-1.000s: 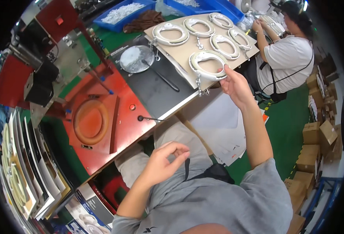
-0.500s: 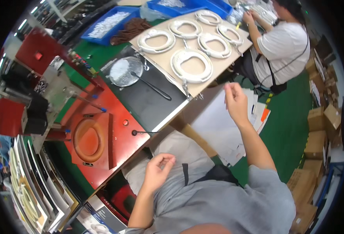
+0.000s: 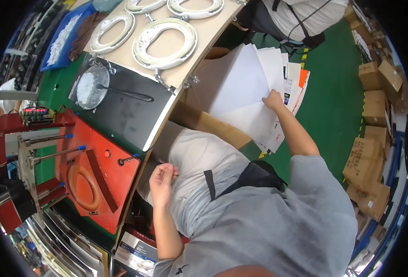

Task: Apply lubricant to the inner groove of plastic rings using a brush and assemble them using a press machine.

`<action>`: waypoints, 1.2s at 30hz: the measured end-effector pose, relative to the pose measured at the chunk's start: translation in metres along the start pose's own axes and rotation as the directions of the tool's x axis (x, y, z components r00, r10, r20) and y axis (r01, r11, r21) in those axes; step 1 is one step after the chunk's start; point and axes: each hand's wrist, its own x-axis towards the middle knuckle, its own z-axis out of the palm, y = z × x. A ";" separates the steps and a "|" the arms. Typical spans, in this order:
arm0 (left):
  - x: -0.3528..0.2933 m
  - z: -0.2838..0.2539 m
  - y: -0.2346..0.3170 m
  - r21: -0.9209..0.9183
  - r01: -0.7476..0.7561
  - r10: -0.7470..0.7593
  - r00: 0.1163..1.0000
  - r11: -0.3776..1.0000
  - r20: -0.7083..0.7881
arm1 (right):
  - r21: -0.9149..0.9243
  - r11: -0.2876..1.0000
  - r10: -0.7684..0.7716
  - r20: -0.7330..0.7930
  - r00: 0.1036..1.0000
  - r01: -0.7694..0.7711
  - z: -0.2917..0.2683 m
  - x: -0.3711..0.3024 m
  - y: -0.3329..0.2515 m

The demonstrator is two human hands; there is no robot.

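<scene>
- Now, far to the left, a red machine (image 3: 95, 141) has a little panel (image 3: 36, 111) with glowing red numbers.
- Low down, a flat booklet (image 3: 137, 249) has small print on it.
- Near the lap is the left hand (image 3: 163, 177). Its fingers are curled close together, and nothing shows in them.
- White rings (image 3: 163, 62) lie on a tan board (image 3: 211, 32). No hand touches them.
- Big white sheets (image 3: 241, 81) lie in a pile beside the board, lower down.
- The right hand (image 3: 272, 99) has just gone from near the rings to this pile. Its fingers look pinched on the top sheet's edge. So I think the work is at the paper now.
- Farthest right, brown boxes (image 3: 364, 157) have dark writing.
</scene>
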 end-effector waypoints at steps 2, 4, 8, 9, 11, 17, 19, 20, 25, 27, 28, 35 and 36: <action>0.001 0.002 0.000 0.005 0.008 -0.008 1.000 1.000 0.000 | 0.103 0.988 0.117 -0.050 0.992 -0.112 0.019 0.014 0.007; 0.000 0.003 -0.002 -0.010 0.020 -0.020 0.999 1.000 -0.026 | 0.167 0.977 0.136 -0.017 0.991 -0.131 0.027 0.032 0.007; 0.000 0.008 -0.005 -0.022 0.010 -0.011 0.998 1.000 -0.056 | 0.296 0.938 0.148 0.121 0.982 -0.178 0.036 0.055 -0.001; -0.002 0.011 -0.004 -0.024 0.025 -0.026 0.998 0.999 -0.056 | 0.297 0.939 0.142 0.119 0.983 -0.172 0.038 0.055 -0.002; -0.004 0.013 -0.005 -0.035 0.018 -0.020 0.997 0.999 -0.070 | 0.238 0.969 -0.080 0.051 0.995 0.066 0.043 0.052 -0.011; 0.006 0.025 -0.004 -0.021 -0.031 0.032 0.998 0.999 0.055 | 0.439 0.859 -0.017 -0.488 0.873 0.263 -0.035 -0.007 -0.020; 0.008 0.023 -0.002 -0.041 -0.047 0.049 0.998 0.998 0.044 | 0.406 0.852 -0.056 -0.559 0.827 0.331 -0.096 -0.036 -0.036; 0.009 0.022 -0.002 -0.040 -0.042 0.044 0.998 0.998 0.048 | 0.393 0.861 -0.049 -0.566 0.823 0.322 -0.131 -0.053 -0.042; 0.016 0.023 -0.007 -0.062 -0.134 0.140 0.984 0.989 0.113 | 0.294 0.801 -0.108 -0.786 0.609 0.521 -0.295 -0.115 -0.047; 0.015 0.021 -0.007 -0.078 -0.166 0.175 0.976 0.983 0.133 | 0.214 0.791 -0.118 -0.866 0.485 0.573 -0.363 -0.158 -0.071; 0.014 0.019 -0.008 -0.083 -0.159 0.171 0.973 0.984 0.155 | 0.132 0.789 -0.146 -0.908 0.393 0.600 -0.388 -0.175 -0.085; -0.020 0.028 0.041 -0.222 -0.223 0.286 0.906 0.949 0.311 | -0.416 0.539 -0.536 -0.840 -0.083 0.732 -0.446 -0.271 -0.246; -0.024 0.032 0.053 -0.261 -0.278 0.361 0.859 0.924 0.363 | -0.463 0.486 -0.603 -0.791 -0.099 0.741 -0.438 -0.274 -0.265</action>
